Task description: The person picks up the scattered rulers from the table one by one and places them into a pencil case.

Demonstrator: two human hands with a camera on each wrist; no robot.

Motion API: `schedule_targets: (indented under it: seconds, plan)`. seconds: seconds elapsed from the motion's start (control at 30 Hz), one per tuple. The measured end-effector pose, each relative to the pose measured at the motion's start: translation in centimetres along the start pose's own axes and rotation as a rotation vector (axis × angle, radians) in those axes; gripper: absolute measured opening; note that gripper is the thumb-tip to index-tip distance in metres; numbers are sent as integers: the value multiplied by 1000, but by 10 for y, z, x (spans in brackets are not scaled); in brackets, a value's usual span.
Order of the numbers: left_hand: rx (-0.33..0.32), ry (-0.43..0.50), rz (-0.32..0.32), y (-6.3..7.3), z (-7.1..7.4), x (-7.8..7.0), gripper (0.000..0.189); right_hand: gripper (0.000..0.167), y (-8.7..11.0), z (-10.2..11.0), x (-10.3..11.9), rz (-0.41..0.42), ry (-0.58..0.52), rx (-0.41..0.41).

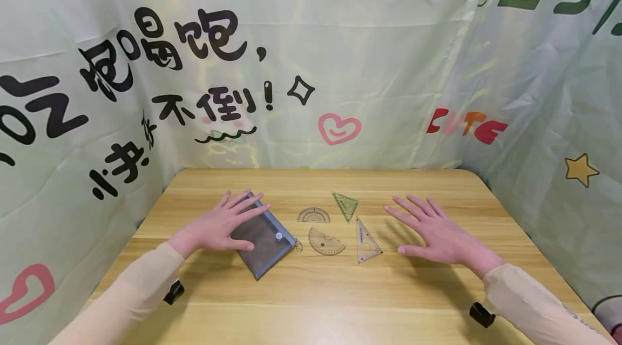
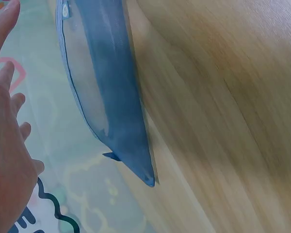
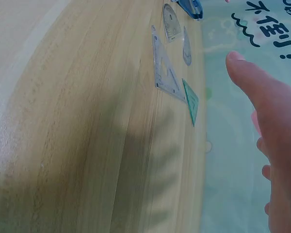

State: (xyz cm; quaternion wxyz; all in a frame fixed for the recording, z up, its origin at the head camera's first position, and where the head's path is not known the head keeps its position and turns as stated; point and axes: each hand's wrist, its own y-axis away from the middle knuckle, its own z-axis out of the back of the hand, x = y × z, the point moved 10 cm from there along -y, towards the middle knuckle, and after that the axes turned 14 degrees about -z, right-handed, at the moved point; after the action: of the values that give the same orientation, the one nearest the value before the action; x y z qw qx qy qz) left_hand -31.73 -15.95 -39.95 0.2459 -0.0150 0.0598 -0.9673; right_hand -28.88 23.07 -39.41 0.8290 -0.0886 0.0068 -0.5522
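In the head view my left hand (image 1: 221, 226) is spread above a blue-edged mesh zip pouch (image 1: 264, 253), overlapping its left part and holding nothing. The left wrist view shows the pouch (image 2: 109, 73) lying beside that hand's fingers. My right hand (image 1: 432, 231) hovers with fingers spread over the right of the table, its shadow below. Between the hands lie a small clear protractor (image 1: 313, 215), a second clear protractor (image 1: 326, 242), a green set square (image 1: 346, 205) and a clear set square (image 1: 367, 243). The right wrist view shows the clear set square (image 3: 165, 73) and green one (image 3: 191, 104) beyond my thumb.
Everything lies flat on a light wooden table (image 1: 311, 302). Printed fabric curtains (image 1: 389, 64) with lettering and hearts rise behind it and along both sides. A small black device (image 1: 482, 315) is at my right wrist, another (image 1: 174, 292) at my left.
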Motion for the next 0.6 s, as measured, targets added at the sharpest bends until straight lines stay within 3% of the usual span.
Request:
schedule_targets:
  seconds: [0.6]
  plan:
    - [-41,54,39,-7,-1,-3,84,86,-6,-3,7,10,-2,-2]
